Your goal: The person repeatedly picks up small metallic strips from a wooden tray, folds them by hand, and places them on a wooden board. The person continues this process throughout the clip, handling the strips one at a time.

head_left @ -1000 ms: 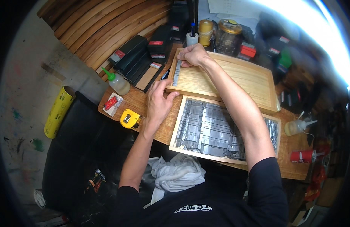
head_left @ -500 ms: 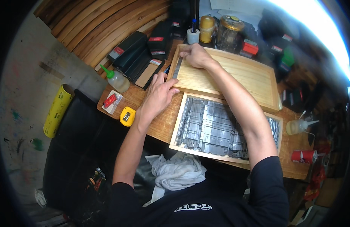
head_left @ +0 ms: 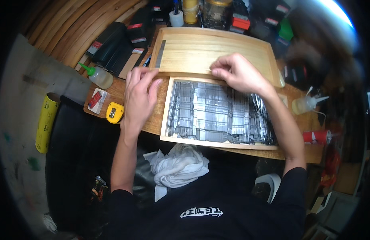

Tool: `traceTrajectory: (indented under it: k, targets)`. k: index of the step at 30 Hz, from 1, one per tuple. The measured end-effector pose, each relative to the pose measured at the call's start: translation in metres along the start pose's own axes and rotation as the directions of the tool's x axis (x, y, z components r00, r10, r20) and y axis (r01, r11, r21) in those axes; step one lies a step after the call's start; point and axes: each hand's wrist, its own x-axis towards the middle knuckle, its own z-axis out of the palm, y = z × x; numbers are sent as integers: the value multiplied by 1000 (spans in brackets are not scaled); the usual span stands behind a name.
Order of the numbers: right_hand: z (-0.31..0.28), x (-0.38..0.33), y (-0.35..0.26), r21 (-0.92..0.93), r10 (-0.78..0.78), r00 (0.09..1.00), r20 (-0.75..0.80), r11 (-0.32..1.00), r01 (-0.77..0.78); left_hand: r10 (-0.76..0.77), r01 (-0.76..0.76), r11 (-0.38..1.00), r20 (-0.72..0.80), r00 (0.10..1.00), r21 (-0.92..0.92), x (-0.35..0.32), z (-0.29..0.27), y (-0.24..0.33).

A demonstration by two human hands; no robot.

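A shallow wooden tray (head_left: pixel 217 52) lies at the far side of the desk, with a short row of grey metal strips (head_left: pixel 160 56) along its left end. Nearer to me, a second wooden tray (head_left: pixel 164 120) is packed with rows of thin grey metal strips (head_left: pixel 211 108). My left hand (head_left: pixel 139 96) rests by the far tray's near left corner, its fingertips at the edge and its thumb apart. Over the far tray's near edge hovers my right hand (head_left: pixel 241 74), fingers curved and slightly apart from the thumb; nothing shows between them.
On the left are a yellow tape measure (head_left: pixel 114 113), a green-tipped bottle (head_left: pixel 100 77) and black boxes (head_left: pixel 107 44). A second squeeze bottle (head_left: pixel 305 105) and a red can (head_left: pixel 316 137) stand right. A pale cloth (head_left: pixel 179 166) lies below the desk edge.
My right hand has left the far tray's left end and moved right and toward me. My left hand stays near the tray's corner. The whole view has shifted.
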Motion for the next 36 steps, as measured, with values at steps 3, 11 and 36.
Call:
traceTrajectory:
  k: [3, 11, 36]
  targets:
    - [6, -42, -12, -29, 109, 990, 92, 994, -107, 112, -104, 985, 48, 993, -140, -41, 1, 30]
    - [67, -87, -5, -158, -260, 965, -33, 955, 252, 52, -9, 954, 137, 989, -299, -71, 12, 72]
    - [94, -64, 5, -502, -857, 509, -81, 476, 722, -43, 32, 942, -24, 999, -333, -92, 30, 60]
